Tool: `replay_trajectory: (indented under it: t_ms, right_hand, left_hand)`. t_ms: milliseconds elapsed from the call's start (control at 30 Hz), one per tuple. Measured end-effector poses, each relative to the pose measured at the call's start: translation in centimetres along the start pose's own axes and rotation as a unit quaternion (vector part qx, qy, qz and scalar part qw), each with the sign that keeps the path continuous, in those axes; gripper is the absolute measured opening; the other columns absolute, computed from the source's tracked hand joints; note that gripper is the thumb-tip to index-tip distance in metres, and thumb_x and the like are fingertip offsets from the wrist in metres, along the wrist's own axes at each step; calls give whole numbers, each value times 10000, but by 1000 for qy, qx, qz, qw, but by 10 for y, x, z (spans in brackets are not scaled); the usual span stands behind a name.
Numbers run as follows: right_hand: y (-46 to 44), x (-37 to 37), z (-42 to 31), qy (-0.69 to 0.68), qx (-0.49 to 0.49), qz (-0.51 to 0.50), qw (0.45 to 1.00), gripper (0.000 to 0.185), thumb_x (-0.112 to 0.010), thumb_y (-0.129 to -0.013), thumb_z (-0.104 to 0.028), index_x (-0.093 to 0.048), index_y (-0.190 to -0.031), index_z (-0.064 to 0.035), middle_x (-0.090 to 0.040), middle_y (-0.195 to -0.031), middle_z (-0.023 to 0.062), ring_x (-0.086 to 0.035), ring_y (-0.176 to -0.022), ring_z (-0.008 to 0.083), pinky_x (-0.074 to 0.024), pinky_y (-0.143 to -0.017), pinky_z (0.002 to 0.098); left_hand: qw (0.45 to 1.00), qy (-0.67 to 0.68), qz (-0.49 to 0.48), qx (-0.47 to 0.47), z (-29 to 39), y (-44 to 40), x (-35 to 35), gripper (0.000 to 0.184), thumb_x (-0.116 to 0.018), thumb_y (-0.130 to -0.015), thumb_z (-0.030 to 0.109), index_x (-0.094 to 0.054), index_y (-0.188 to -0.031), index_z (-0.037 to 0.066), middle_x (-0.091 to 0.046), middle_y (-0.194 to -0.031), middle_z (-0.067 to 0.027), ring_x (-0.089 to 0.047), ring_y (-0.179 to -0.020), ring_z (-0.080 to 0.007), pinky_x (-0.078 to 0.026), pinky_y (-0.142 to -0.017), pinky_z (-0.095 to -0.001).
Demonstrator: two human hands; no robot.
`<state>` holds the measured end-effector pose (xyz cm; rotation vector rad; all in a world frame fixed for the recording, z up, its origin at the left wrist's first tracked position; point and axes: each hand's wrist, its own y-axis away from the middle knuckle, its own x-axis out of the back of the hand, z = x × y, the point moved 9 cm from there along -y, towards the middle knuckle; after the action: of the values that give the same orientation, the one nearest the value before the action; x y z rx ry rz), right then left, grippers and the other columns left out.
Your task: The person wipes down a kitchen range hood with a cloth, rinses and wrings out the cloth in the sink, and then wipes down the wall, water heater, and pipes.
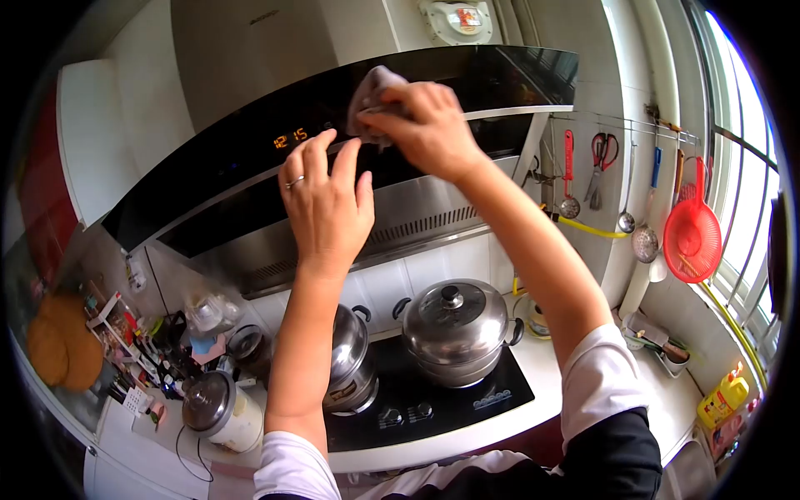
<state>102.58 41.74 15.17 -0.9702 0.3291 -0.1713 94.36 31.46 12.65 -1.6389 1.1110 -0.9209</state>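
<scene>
Wiping seems the step in hand: the right hand [433, 129] is closed on a crumpled grey cloth [372, 96] at the glossy black glass hood front [492, 75], above the round, lidded steel pot [454, 346]. The left hand [329, 200], empty, fingers spread, is near the glowing orange digits [291, 137]; whether it touches, I cannot tell. The next move calls for even pressure on the glass.

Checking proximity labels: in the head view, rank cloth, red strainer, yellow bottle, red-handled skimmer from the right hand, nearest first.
1. Cloth: held in the right hand.
2. Red-handled skimmer: hanging, to the right.
3. Red strainer: farther right, hanging lower.
4. Yellow bottle: lower right.
</scene>
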Motion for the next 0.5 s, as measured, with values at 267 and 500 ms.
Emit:
replay_trajectory:
  t_ms: [267,500]
  right_hand:
    - [-35,3,20,26,-141,106,984,420,-715,-662,-41,-728,-1045,-215,-570,-1027,40,-541,-921,273,-476,-799,384]
    - [-86,-66,-52,-333,-223,18,916,217,-712,-848,-202,-749,-1045,-117,-613,-975,87,-624,-881,258,-526,-764,330]
  left_hand:
    - [988,141,45,39,-39,10,18,487,-698,-787,74,-604,-1264,91,-536,-1253,-121,-533,-1113,-327,-449,-957,-415]
    - [887,412,126,167,-86,-3,19,565,-512,-1014,276,-317,-1447,-31,-398,-1364,-216,-406,-1278,-318,-370,-1054,-388]
